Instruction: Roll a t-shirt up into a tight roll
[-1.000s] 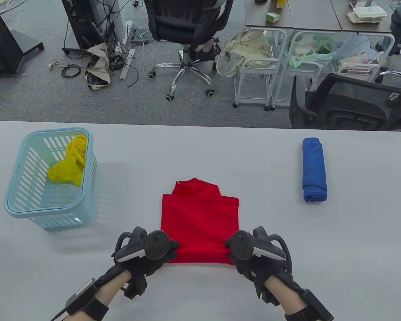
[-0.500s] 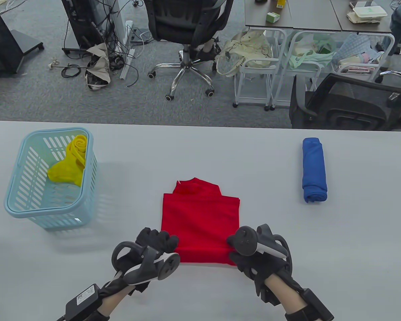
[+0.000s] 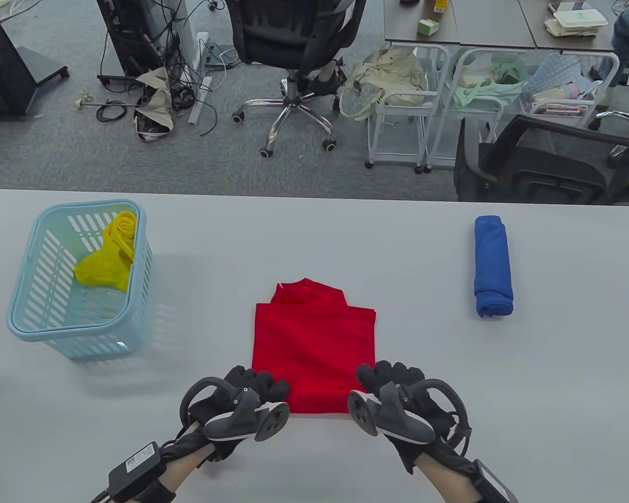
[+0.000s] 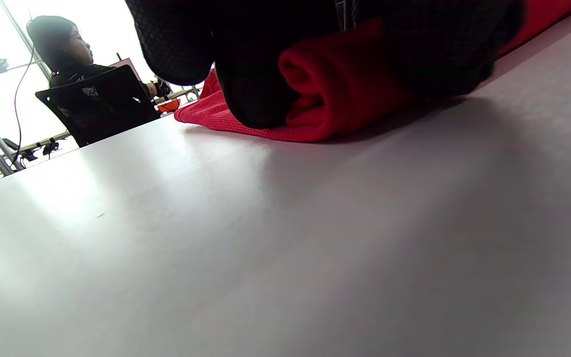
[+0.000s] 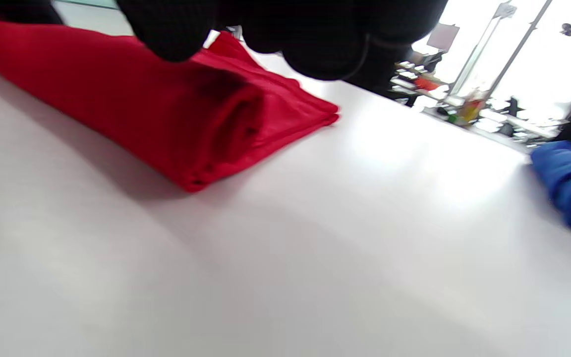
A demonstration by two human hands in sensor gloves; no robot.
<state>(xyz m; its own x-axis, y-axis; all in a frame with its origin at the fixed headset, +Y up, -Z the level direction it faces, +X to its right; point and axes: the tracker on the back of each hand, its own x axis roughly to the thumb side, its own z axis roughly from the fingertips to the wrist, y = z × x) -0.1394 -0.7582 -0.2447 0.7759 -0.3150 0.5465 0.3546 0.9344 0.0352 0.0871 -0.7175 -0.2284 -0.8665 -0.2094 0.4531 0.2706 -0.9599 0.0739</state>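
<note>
Where the grey counter [image 3: 451, 367] carries the work, a blue basket [image 3: 26, 325] stands far left holding yellow cloth [image 3: 107, 257]. The folded red t-shirt [image 3: 314, 340] lies at centre, its near edge rolled. A rolled blue cloth [image 3: 492, 267] lies well right. Left hand [image 3: 246, 393] and right hand [image 3: 398, 390] each grip the roll's ends, fingers curled over it.

We have turned both wrists over, first the left hand [image 3: 249, 390], then the right hand [image 3: 398, 385], so our fingers now lie across the red t-shirt's [image 3: 314, 346] near hem, which has rolled slightly farther up.
</note>
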